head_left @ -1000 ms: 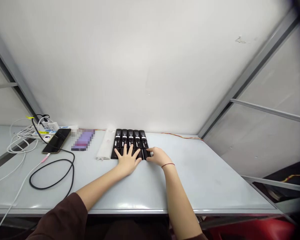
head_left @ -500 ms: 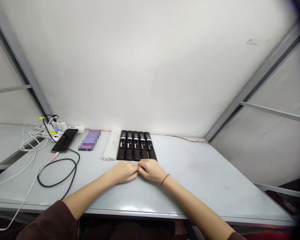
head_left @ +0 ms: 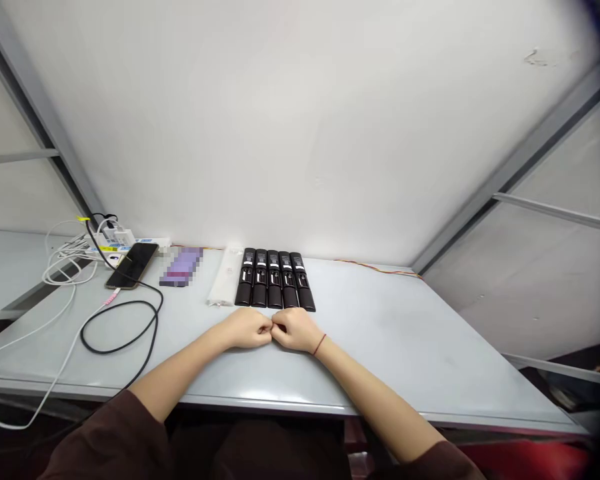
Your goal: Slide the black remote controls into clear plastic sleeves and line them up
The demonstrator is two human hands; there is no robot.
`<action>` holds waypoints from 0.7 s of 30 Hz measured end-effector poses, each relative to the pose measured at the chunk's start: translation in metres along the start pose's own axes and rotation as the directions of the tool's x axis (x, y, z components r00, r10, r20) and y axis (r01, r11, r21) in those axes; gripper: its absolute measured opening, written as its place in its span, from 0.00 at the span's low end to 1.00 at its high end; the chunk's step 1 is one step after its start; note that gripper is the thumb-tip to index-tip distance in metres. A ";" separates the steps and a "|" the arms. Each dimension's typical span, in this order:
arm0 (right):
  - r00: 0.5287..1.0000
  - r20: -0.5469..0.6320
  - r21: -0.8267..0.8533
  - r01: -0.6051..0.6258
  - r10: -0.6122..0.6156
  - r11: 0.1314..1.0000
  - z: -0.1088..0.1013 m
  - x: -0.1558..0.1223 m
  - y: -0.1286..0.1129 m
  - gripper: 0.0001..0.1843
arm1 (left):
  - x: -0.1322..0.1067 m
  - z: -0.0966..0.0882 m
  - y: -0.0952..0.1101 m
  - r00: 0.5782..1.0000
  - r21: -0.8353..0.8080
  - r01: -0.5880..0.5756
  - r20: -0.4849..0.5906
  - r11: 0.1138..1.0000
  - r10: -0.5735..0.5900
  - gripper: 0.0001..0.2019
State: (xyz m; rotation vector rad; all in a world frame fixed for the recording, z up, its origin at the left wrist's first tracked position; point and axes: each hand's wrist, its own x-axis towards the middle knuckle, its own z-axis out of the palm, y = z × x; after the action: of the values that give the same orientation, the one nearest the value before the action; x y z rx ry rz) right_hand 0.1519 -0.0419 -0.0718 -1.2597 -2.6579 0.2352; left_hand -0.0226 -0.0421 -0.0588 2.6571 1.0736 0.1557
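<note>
Resting knuckle to knuckle, the left hand point(head_left: 245, 330) and the right hand point(head_left: 295, 331) are held on the grey desk point(head_left: 405, 327), just below the row of black remote controls point(head_left: 275, 279) and apart from it. Neither hand is seen touching a remote. The fingers point(head_left: 265, 326) of both hands are folded inward into narrow, fist-like shapes, and nothing is held by them; the fingertips are mostly hidden by the curl. Five remotes are counted, laid side by side with their long edges nearly touching, their ends lined up and their buttons facing upward. The row is placed near the back of the desk, a little left of its middle. Just left of the row, one white wrapped packet point(head_left: 225, 277) is laid. Further left, one purple item point(head_left: 180, 267) is seen, though it is too blurred to be named. One phone point(head_left: 131, 265) is laid beyond it, with one black cable point(head_left: 123, 337) looped on the desk nearby. One power strip point(head_left: 113, 240) is placed at the back left, and a tangle of white cables point(head_left: 60, 267) is gathered beside it. One thin red-and-yellow wire point(head_left: 375, 267) is run along the back edge. A red thread point(head_left: 320, 345) is tied around the right wrist, and a dark sleeve point(head_left: 105, 440) is worn on each arm.
</note>
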 end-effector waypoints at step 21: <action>0.998 0.007 0.170 -0.058 0.058 0.984 -0.011 -0.003 0.002 0.13 | 0.003 0.001 -0.002 0.998 -0.074 0.062 -0.015 0.995 -0.063 0.15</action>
State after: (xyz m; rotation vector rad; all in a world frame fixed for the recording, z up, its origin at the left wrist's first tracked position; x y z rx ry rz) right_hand 0.1580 -0.0419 -0.0615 -1.2835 -2.5421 0.4618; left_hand -0.0217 -0.0393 -0.0600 2.5587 1.1328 0.2026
